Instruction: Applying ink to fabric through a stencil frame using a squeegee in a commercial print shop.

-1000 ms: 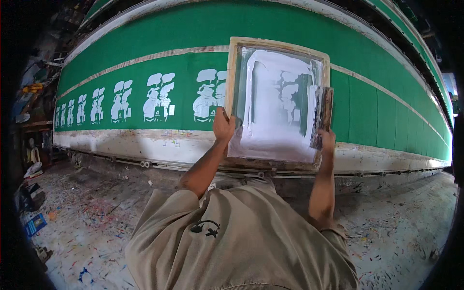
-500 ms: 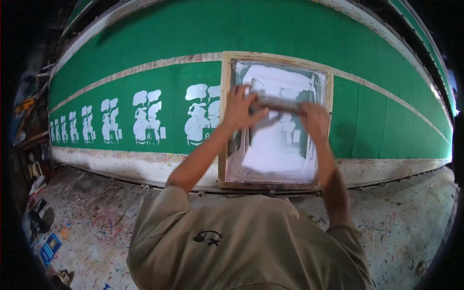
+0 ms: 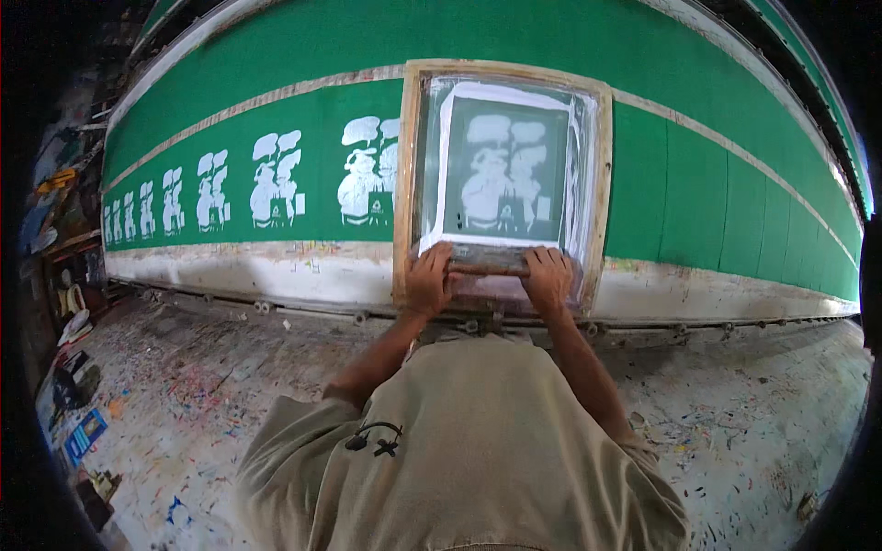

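Note:
A wooden-framed printing screen (image 3: 602,193) lies on green fabric (image 3: 276,83) spread over a long table. My left hand (image 3: 429,280) and my right hand (image 3: 549,278) grip the two ends of a squeegee (image 3: 489,259) at the screen's near end. Through the mesh a pale picture of two figures with speech bubbles (image 3: 501,174) shows, edged by streaks of white ink (image 3: 447,138). To the left, a row of white prints of the same kind (image 3: 276,179) runs along the fabric, looking smaller with distance.
The table's pale near edge (image 3: 239,266) carries a rail with small round fittings (image 3: 360,318). Paint-spotted concrete floor (image 3: 211,395) lies on my side. Clutter, including a blue item (image 3: 85,435), sits at the far left. Another green-topped surface (image 3: 808,73) shows at the far right.
Both hands have drawn the squeegee from the screen's upper part to its near end. The wide white ink layer has gone from the mesh middle, leaving the picture visible.

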The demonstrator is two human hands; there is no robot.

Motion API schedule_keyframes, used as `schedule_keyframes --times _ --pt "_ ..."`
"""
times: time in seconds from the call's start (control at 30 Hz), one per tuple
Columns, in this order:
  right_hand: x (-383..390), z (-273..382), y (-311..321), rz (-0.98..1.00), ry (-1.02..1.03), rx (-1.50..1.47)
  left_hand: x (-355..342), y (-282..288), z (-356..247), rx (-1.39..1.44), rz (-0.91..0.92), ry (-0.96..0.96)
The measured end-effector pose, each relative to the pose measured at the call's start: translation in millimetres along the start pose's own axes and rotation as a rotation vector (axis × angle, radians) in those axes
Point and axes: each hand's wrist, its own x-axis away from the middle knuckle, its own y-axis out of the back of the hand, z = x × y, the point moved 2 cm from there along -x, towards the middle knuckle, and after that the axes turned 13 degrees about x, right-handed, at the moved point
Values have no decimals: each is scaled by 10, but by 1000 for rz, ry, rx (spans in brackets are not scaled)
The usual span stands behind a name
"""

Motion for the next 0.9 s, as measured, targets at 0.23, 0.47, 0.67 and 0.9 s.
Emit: schedule_keyframes --times 0.23,0.47,0.67,0.9 --pt "-291 -220 289 296 150 -48 -848 516 352 -189 -252 279" --pt "-132 -257 -75 -94 88 135 -712 561 593 142 -190 434" --pt "-2111 -785 -152 -102 -14 136 -864 461 459 561 -304 707" --pt "-720 -1231 -52 135 -505 -316 -854 426 399 375 -384 462"
